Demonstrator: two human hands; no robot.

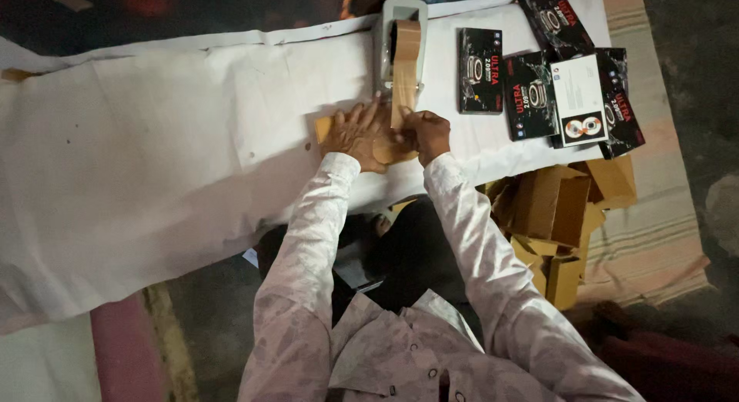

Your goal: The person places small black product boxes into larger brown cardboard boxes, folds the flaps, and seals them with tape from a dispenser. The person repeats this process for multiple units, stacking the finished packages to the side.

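Two bare hands pressed a small brown cardboard box on a white-covered tabletop.

The left hand (356, 135) lay flat with its grip spread over the small flat brown cardboard box (382, 151), which sat near the front edge of the white paper-covered tabletop (154, 140). The right hand (426, 132) had its grip pressed together, pinching the strip of brown packing tape (404, 71) where it met the box. The tape ran up to a grey tape dispenser (389, 40) just behind the box. Black printed cartons (539, 90) lay to the right, with one white printed carton (579, 99) on top. Folded brown cardboard boxes (550, 225) were piled below the tabletop's edge.
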